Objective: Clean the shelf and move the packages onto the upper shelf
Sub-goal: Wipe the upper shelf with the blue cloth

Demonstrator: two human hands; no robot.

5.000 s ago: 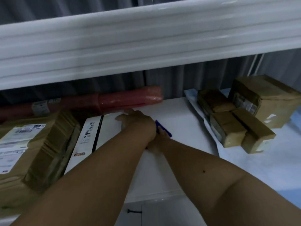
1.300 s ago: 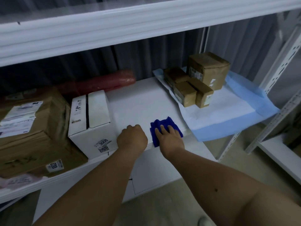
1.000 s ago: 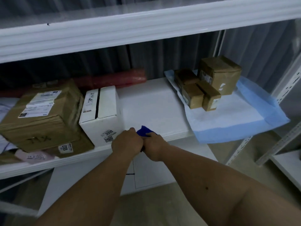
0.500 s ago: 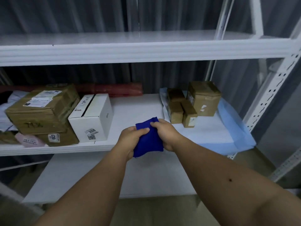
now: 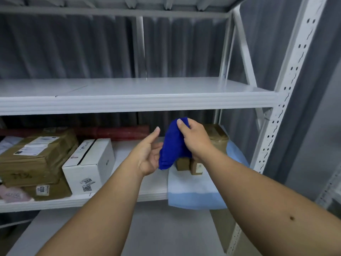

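Observation:
My right hand grips a bunched blue cloth in the air in front of the middle shelf. My left hand is beside the cloth with its palm up and fingers apart, touching the hanging lower end. The white upper shelf above carries nothing. On the middle shelf stand a white box, taped brown packages at the left and small brown boxes partly hidden behind my hands.
A red roll lies at the back of the middle shelf. A blue-and-white sheet hangs over the shelf's right front edge. A perforated white upright stands at the right. A lower shelf board is below.
The cloth came off the middle shelf and rose in both hands. My left hand has let go of it and opened; my view has tilted up to the upper shelf.

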